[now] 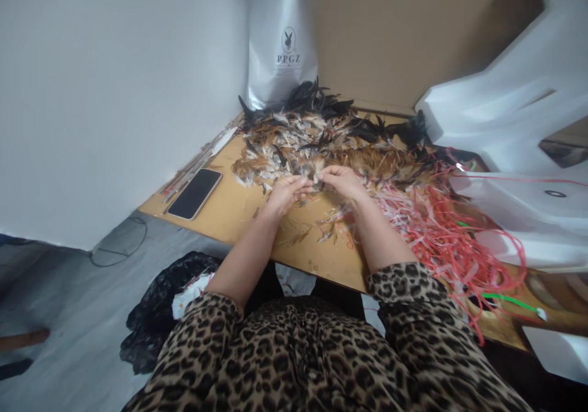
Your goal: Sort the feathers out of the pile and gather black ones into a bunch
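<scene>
Both hands meet over the near edge of a large heap of brown, white and black feathers point(294, 127) on a wooden table. My left hand point(289, 193) has its fingers closed, with a small greyish-brown feather point(313, 170) at the fingertips. From the other side, my right hand point(342, 182) pinches near the same feather, thumb and forefinger together. Pale fluff blends with the heap behind, so exact finger contact is hard to make out. Loose feather bits point(298, 231) lie on the table below the hands.
A phone point(195, 193) lies at the table's left. Behind the heap stands a silver-white bag point(282, 44). Tangled pink-red strips point(441, 234) spread on the right, beside a white plastic chair point(514, 106). A black plastic bag point(158, 308) sits on the floor at left.
</scene>
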`<state>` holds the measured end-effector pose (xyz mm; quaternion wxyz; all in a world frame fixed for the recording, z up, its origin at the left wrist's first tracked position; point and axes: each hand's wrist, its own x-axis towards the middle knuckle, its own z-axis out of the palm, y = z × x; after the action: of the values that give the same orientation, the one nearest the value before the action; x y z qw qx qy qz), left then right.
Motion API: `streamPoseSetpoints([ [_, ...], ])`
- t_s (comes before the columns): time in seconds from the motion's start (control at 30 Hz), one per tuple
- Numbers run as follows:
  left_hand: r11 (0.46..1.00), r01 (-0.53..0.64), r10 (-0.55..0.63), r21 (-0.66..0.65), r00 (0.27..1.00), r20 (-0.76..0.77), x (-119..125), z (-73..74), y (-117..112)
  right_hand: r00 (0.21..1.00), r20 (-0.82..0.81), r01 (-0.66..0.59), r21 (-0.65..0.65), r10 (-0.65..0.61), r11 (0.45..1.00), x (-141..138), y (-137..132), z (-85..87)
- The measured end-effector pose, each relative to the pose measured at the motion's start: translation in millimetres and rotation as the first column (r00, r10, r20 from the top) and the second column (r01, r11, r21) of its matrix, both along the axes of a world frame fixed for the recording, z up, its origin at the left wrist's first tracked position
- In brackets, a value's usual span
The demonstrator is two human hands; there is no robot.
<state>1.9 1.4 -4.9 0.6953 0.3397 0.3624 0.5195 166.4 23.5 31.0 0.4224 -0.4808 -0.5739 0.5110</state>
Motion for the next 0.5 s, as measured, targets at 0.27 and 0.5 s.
streamPoseSetpoints([
  [0.27, 0.997, 0.061, -0.062, 0.047, 0.998, 0.000, 2, -2.1, 0, 1.000, 0.031, -0.009, 0.122, 0.005, 0.992, -13, -4, -7.2],
  [0.5, 0.999, 0.050, -0.050, 0.014, 0.999, -0.015, 2, -0.8, -1, 1.000, -0.016, 0.005, 0.131, -0.003, 0.991, -15, -2, -12.7],
])
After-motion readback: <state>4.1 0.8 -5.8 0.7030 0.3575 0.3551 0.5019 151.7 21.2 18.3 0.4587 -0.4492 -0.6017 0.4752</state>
